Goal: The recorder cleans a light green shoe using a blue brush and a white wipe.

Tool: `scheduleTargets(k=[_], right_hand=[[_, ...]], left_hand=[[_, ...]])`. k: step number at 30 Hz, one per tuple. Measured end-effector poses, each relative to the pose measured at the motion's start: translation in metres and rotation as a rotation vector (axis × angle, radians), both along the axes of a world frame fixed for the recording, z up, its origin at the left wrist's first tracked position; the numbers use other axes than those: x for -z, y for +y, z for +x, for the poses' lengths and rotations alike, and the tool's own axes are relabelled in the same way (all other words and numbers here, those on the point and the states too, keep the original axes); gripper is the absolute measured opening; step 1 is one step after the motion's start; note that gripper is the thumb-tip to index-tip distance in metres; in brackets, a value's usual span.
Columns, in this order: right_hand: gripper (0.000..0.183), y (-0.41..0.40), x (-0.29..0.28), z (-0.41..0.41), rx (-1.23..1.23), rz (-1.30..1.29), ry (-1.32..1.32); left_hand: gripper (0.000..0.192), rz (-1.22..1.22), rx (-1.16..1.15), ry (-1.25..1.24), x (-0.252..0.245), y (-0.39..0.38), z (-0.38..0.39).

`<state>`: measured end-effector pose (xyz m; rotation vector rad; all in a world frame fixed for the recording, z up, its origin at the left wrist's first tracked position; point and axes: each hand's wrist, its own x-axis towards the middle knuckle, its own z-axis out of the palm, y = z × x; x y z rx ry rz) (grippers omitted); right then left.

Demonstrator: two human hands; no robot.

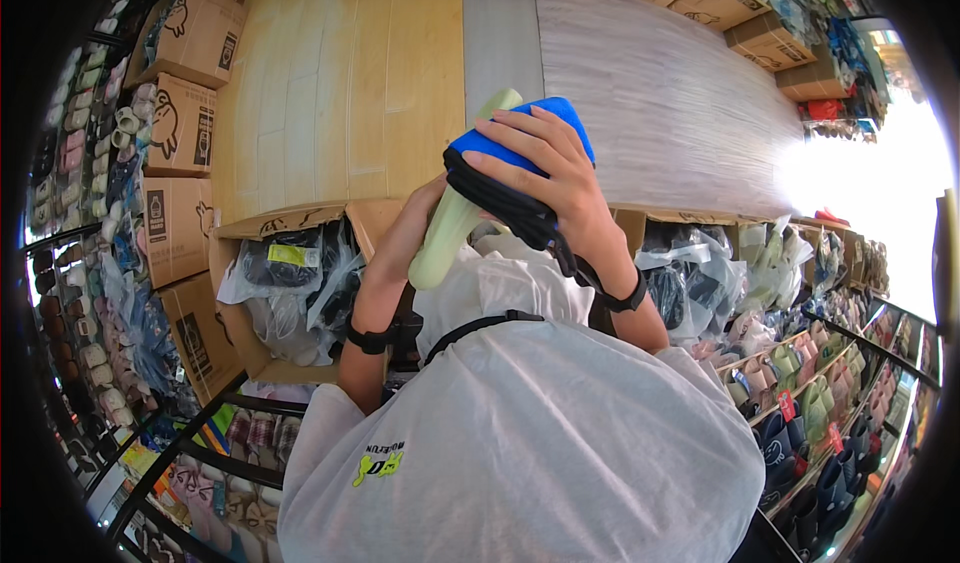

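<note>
In front of my chest, my left hand [429, 194] grips a pale green slipper [448, 237] from its left side. The slipper stands on edge, tilted, one end towards my body and the other pointing away. Most of my left fingers are hidden behind it. My right hand [561, 159] is spread over a folded cloth [495, 150], blue on top with black layers beneath, and holds it against the slipper's right side. A black end of the cloth dangles near my right wrist. The slipper's middle part is covered by the cloth.
Open cartons of plastic-wrapped goods [289, 278] [686, 274] stand on both sides of me. Printed cardboard boxes [180, 132] line the left and far edges of the wood-look floor [337, 98]. Racks of slippers [810, 390] rise at right and left, and a black metal rail [251, 471] is at lower left.
</note>
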<state>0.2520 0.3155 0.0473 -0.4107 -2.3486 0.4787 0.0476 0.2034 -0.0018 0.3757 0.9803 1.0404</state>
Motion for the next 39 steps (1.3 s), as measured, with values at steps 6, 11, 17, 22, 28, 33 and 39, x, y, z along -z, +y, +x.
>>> scheduleTargets(k=[6,11,17,22,28,33,39], right_hand=[[0.053,-0.018,-0.009,0.005,0.020,0.029,0.026],[0.054,-0.012,-0.005,0.017,-0.030,0.041,-0.025],[0.059,-0.019,-0.002,0.022,0.026,0.078,0.011],[0.058,-0.017,-0.002,0.035,-0.053,0.069,-0.024],[0.056,-0.017,-0.006,0.044,0.087,0.053,0.065],[0.056,-0.017,-0.010,0.058,0.053,0.063,0.015],[0.056,-0.022,-0.006,0.065,0.154,0.095,0.047]], left_hand=[[0.043,0.042,-0.011,-0.036,0.011,0.002,0.012],[0.043,0.026,-0.050,0.015,0.021,0.000,0.021],[0.044,0.163,-0.005,-0.171,0.044,0.000,0.023],[0.046,0.019,-0.133,0.105,0.015,0.004,0.042],[0.044,0.057,-0.038,0.062,0.012,0.014,0.051],[0.043,-0.046,-0.068,0.082,-0.004,0.023,0.065],[0.041,0.032,-0.043,0.057,0.012,0.026,0.069]])
